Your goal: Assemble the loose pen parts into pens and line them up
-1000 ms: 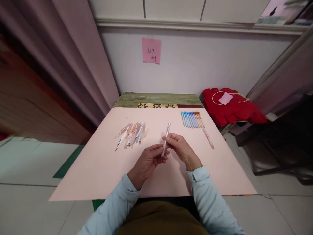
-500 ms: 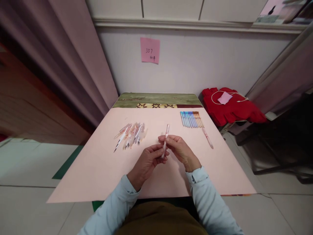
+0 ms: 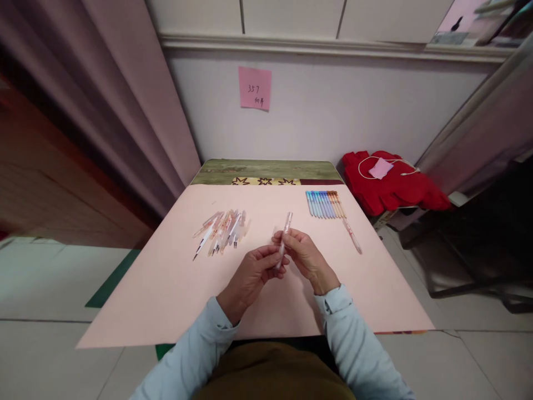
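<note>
Both hands grip one pale pinkish pen [image 3: 288, 220] above the middle of the table. My left hand [image 3: 255, 273] pinches its lower end, and my right hand [image 3: 308, 255] holds it higher up, its top pointing away from me and leaning slightly right. To the left lies a loose pile of pen parts [image 3: 227, 226], with clear barrels and white, dark-tipped refills mixed together. On the far right, several pens [image 3: 320, 204] lie side by side in a row, running from light blue through purple to brown. One pinkish pen [image 3: 353, 236] rests slantwise just below that row.
Pink paper [image 3: 166, 300] covers most of the table, whose green wood-look back edge [image 3: 266, 168] shows. At the right, a red cloth [image 3: 387, 183] carries a white cable and a pink note. A pink sticky note [image 3: 255, 88] hangs on the wall. Curtains flank both sides.
The pen's top has tipped a little to the right in my fingers. Both hands keep their hold in nearly the same place; the view has shifted slightly.
</note>
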A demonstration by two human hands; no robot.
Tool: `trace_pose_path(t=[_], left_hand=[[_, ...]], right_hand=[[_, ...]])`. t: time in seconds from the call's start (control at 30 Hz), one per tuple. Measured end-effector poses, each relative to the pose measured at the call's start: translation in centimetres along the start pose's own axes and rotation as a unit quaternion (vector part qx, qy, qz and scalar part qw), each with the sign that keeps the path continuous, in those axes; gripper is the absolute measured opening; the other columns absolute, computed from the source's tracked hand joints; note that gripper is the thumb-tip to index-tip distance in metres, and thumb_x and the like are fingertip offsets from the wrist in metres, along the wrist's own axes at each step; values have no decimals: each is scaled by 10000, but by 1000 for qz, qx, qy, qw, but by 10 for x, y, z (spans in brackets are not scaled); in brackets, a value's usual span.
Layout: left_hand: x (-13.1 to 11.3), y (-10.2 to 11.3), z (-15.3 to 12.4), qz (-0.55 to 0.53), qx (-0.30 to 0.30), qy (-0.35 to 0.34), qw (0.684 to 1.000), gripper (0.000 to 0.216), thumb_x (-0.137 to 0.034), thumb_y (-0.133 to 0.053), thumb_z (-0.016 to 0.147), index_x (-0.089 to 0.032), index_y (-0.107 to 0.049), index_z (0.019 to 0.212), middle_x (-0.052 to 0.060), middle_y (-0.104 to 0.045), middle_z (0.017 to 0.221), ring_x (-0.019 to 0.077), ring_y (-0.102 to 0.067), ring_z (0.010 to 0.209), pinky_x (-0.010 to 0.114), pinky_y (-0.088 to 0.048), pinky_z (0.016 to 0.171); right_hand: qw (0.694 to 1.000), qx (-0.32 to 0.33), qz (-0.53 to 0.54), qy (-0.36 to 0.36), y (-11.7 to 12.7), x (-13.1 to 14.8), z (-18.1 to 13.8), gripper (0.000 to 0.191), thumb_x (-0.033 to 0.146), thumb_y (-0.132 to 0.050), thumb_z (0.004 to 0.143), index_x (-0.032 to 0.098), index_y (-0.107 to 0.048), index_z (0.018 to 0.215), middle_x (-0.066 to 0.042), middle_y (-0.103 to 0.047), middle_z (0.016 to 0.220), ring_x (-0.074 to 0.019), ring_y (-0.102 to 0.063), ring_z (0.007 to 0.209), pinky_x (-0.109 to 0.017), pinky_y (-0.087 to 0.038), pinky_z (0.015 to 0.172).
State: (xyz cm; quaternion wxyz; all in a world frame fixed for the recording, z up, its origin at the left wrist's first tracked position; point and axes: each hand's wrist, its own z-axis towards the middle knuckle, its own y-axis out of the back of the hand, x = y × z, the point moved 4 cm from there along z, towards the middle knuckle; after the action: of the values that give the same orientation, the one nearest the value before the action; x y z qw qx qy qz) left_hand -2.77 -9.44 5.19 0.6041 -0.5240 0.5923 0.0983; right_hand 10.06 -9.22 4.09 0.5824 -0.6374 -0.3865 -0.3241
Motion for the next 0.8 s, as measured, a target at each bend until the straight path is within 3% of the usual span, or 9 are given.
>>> trace_pose_path(t=[0.17, 0.37, 0.43, 0.57, 0.8], left_hand=[[-1, -1, 0, -1, -1, -2, 1000, 212, -274, -752, 786, -120, -717, 929, 64, -666, 824, 104, -568, 648, 247, -456, 648], [2, 1, 1, -1, 1, 3, 1000, 219, -272, -757, 785, -122, -715, 939, 62, -669, 825, 101, -574, 648, 247, -461, 655], [3, 1, 2, -1, 4, 2, 1000, 216, -277, -756, 785, -123, -717, 932, 60, -667, 821, 99, -574, 644, 245, -460, 652], [3, 2, 2, -7, -8, 6, 1000, 230, -281, -765, 772, -122, -721, 933, 63, -670, 829, 98, -573, 646, 245, -462, 651], [4, 0, 0, -2, 4, 4, 1000, 235, -289, -763, 776, -124, -722, 938, 63, -665, 831, 104, -577, 653, 253, -463, 654]], right_hand=[[998, 23, 50, 7, -4, -1, -2, 432, 536, -710, 812, 194, -713, 1076, -85, -695, 1058, -167, -640, 841, -275, -541, 692], [999, 21, 41, -4, -1, -8, -2, 313, 447, -788, 749, 172, -689, 861, -2, -640, 694, -93, -465, 459, -238, -426, 405], [999, 2, 37, -3, 1, -9, -1, 322, 457, -792, 742, 177, -680, 854, -2, -640, 705, -92, -479, 475, -229, -429, 424], [998, 5, 63, -13, 3, -11, -2, 398, 519, -716, 807, 188, -707, 1029, -55, -686, 921, -120, -588, 642, -263, -512, 593], [997, 33, 65, 4, 0, -13, -6, 285, 417, -774, 771, 181, -688, 906, -1, -642, 769, -81, -459, 471, -230, -421, 411]])
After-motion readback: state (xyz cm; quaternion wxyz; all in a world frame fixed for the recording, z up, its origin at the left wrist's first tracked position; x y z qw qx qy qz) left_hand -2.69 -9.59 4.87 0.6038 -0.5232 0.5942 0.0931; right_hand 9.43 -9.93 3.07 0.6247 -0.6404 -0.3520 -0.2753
